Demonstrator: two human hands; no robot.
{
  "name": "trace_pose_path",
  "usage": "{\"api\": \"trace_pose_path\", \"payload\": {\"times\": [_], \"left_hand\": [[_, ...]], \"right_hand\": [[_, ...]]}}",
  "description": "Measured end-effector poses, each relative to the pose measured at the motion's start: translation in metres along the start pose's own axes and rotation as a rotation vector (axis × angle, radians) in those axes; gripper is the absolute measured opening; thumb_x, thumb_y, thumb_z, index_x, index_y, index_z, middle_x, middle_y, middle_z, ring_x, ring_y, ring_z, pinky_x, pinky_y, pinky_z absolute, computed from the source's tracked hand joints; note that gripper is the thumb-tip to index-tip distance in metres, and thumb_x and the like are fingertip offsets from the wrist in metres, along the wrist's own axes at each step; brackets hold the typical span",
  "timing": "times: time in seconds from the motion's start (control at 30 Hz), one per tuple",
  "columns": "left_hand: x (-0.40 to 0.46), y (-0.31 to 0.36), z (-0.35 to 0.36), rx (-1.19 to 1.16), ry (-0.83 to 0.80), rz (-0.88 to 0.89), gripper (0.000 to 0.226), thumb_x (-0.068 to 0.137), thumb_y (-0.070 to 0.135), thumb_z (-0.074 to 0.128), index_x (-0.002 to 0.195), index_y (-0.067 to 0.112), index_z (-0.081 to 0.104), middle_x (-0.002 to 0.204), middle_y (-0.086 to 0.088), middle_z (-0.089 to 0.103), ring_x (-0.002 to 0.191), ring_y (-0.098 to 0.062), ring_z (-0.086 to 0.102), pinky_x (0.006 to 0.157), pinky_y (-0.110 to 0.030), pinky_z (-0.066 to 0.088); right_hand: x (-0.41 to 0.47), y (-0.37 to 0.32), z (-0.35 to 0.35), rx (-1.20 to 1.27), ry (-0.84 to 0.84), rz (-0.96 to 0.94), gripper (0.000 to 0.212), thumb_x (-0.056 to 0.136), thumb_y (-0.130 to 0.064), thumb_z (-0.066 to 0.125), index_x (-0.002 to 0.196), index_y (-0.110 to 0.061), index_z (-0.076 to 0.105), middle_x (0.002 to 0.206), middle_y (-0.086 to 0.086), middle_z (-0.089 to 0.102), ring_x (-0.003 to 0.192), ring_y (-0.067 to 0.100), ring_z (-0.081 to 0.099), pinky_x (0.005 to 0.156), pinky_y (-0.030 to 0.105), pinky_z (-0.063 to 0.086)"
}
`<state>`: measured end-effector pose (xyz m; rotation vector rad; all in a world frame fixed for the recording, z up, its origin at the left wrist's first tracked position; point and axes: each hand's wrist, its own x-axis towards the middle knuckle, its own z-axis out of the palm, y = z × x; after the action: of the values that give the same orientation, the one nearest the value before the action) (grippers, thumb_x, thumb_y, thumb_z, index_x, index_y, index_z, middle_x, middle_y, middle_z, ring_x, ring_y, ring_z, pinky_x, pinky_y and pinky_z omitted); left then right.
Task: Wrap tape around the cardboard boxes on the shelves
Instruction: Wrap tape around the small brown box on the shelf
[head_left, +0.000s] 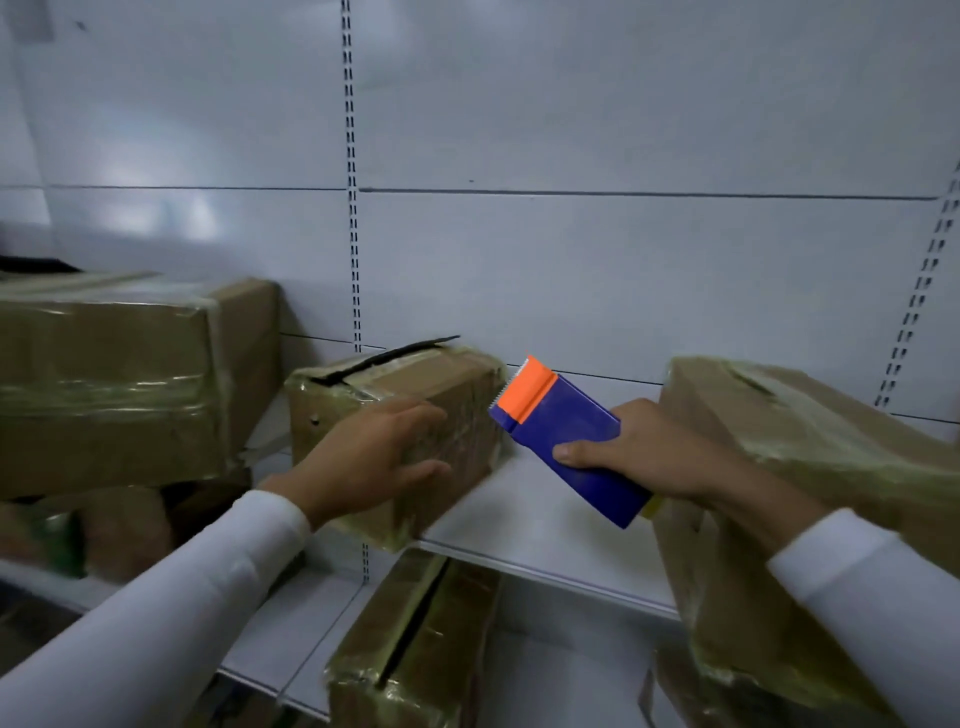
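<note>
Steadying small cardboard box (395, 415) on shelf (545, 525) w/ flat open left hand (382, 457), gripping blue tape dispenser (566, 441) in right hand (644, 457), prob. to start wrapping.

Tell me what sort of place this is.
Probably a stockroom or shop storage aisle. White metal shelves hang on slotted uprights against a panelled back wall, taped cardboard boxes sit on them, and the right hand grips a tape dispenser.

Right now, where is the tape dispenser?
The tape dispenser is in the right hand, right of centre, above the shelf, between two cardboard boxes.
</note>
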<state>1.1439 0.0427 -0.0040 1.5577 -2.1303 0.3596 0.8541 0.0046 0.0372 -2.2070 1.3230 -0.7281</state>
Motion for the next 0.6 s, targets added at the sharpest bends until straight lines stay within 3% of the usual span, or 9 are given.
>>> {"api": "trace_pose_path", "payload": {"times": [0.17,0.27,0.4,0.47,0.6], "left_hand": [[0.012,-0.039,-0.005,0.078,0.03,-0.03,0.067,0.074,0.052,0.074,0.132,0.027,0.053,0.141,0.002,0.047,0.124,-0.019,0.049,0.102,-0.035,0.043],[0.022,-0.072,-0.003,0.217,0.04,0.001,0.086,0.065,0.056,0.078,0.138,0.028,0.045,0.148,-0.005,0.039,0.132,-0.028,0.04,0.105,-0.047,0.037],[0.037,-0.121,0.007,0.239,-0.063,-0.089,0.099,0.055,0.091,0.044,0.141,0.041,0.038,0.153,-0.008,0.03,0.139,-0.033,0.031,0.109,-0.053,0.028],[0.042,-0.129,0.015,0.184,-0.106,-0.105,0.094,0.054,0.098,0.034,0.136,0.052,0.038,0.15,-0.001,0.036,0.137,-0.028,0.034,0.109,-0.052,0.027],[0.052,-0.103,0.043,0.1,0.078,-0.011,0.084,0.065,0.09,0.04,0.124,0.035,0.061,0.122,0.003,0.059,0.113,-0.024,0.053,0.094,-0.044,0.036]], "right_hand": [[0.03,0.016,0.013,0.104,-0.002,-0.002,0.038,0.076,-0.045,0.077,0.078,-0.009,0.066,0.063,0.001,0.069,0.05,0.007,0.063,0.046,0.02,0.046],[0.038,0.022,0.02,0.158,-0.019,0.007,0.033,0.076,-0.043,0.078,0.074,-0.013,0.066,0.062,-0.001,0.069,0.05,0.007,0.063,0.047,0.022,0.047],[0.044,0.024,0.016,0.167,-0.037,0.027,0.029,0.077,-0.041,0.078,0.076,-0.016,0.064,0.06,-0.005,0.069,0.051,0.006,0.065,0.045,0.02,0.047],[0.047,0.024,0.012,0.203,-0.012,0.064,0.033,0.073,-0.044,0.081,0.075,-0.015,0.067,0.064,0.0,0.071,0.056,0.013,0.067,0.049,0.026,0.051],[0.051,0.019,0.011,0.203,0.046,0.124,0.05,0.057,-0.056,0.077,0.08,-0.012,0.069,0.075,0.01,0.074,0.068,0.027,0.07,0.061,0.039,0.053]]}}
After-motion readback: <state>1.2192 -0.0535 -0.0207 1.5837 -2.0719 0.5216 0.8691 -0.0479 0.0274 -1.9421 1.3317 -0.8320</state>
